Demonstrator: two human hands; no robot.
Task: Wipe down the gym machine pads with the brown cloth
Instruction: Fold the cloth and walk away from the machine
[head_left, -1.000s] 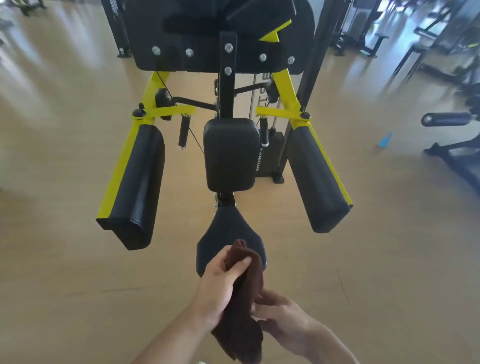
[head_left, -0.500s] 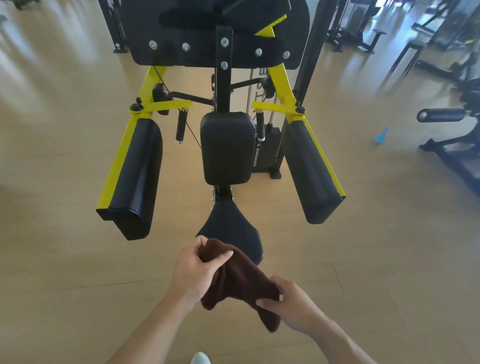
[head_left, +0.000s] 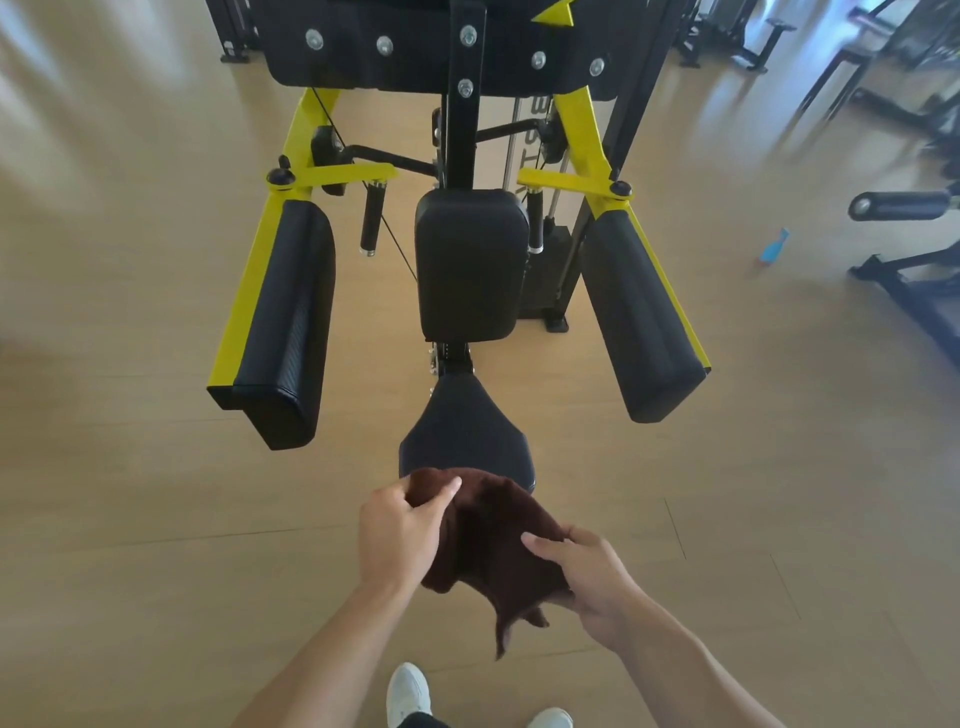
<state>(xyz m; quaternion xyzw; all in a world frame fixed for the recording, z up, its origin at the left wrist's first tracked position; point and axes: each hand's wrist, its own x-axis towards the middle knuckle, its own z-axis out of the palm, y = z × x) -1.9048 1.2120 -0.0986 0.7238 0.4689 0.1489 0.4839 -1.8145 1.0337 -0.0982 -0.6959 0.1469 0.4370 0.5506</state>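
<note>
A yellow-and-black gym machine stands in front of me. It has a black seat pad (head_left: 465, 434), a black back pad (head_left: 470, 265), a long left arm pad (head_left: 285, 322) and a long right arm pad (head_left: 636, 317). I hold the brown cloth (head_left: 493, 545) spread between both hands just in front of the seat's near edge. My left hand (head_left: 400, 530) pinches its far left corner. My right hand (head_left: 587, 577) grips its right edge, and a corner hangs down below.
The floor is light wood all round. A blue spray bottle (head_left: 775, 248) lies on the floor to the right. Other black gym machines (head_left: 904, 249) stand at the right and far right. My white shoes (head_left: 410, 693) show at the bottom.
The cloth went from bunched and hanging to spread wide between my hands. My hands moved apart, and the view came closer to the machine.
</note>
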